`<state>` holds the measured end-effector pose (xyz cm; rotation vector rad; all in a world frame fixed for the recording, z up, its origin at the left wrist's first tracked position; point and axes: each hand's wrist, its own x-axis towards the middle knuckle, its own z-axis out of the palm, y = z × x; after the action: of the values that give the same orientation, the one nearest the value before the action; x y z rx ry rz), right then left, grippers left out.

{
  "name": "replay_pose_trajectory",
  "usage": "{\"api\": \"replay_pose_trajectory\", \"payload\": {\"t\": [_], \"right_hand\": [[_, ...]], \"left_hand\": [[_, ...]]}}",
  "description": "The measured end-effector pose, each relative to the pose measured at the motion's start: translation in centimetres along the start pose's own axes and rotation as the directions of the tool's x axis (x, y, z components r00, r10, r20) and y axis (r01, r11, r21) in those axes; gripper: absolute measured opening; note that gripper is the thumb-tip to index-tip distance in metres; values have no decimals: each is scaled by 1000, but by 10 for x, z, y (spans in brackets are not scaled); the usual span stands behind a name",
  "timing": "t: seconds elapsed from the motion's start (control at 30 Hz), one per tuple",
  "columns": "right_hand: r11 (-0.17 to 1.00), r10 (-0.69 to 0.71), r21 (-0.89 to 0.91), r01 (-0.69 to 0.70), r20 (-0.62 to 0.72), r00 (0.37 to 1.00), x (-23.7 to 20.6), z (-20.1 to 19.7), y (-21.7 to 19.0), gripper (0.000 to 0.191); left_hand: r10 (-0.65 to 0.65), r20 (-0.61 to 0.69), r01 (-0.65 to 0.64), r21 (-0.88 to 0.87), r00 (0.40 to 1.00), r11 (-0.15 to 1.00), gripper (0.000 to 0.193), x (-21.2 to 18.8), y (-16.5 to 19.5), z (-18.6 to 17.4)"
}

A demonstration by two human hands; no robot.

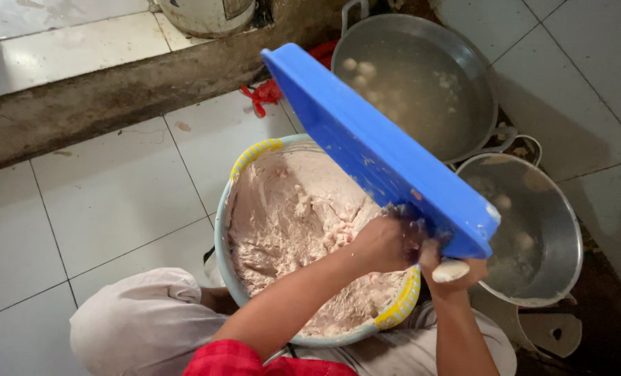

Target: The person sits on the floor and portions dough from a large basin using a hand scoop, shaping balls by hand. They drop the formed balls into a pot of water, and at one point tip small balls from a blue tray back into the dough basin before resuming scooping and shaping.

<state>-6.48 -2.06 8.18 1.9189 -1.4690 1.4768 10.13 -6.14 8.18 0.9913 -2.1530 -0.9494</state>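
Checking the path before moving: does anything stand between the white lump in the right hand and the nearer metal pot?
Nothing visible does. The right hand holds the white lump right beside the nearer pot's rim. The tilted blue tray hangs just above the hand and blocks only the way to the farther pan.

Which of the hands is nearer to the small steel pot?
Right. The right hand, under the blue board's lower end, is beside the small steel pot; the left hand is over the paste basin.
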Motion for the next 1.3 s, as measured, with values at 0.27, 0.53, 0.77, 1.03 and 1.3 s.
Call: {"api": "replay_pose_trajectory", "payload": {"t": [0.27,0.53,0.77,1.03,1.3], "right_hand": [[993,90,-81,-88,23,996,3,6,3,10],[995,65,-76,-63,36,997,-2,2,16,7],[796,573,317,-516,-119,811,-14,6,36,44],[373,865,687,-623,-16,501,-1,13,14,48],[340,855,697,-632,51,516,-10,13,2,36]], "left_hand": [[-227,-447,42,-387,865,921,30,-4,-11,-23],[26,-126,-32,-45,992,998,23,-16,-26,-4],[-383,186,397,-46,905,917,49,-40,-44,-6],[-351,110,353,-5,930,935,34,-56,-59,-4],[-460,21,421,-443,888,792,53,-65,-50,-9]]}}
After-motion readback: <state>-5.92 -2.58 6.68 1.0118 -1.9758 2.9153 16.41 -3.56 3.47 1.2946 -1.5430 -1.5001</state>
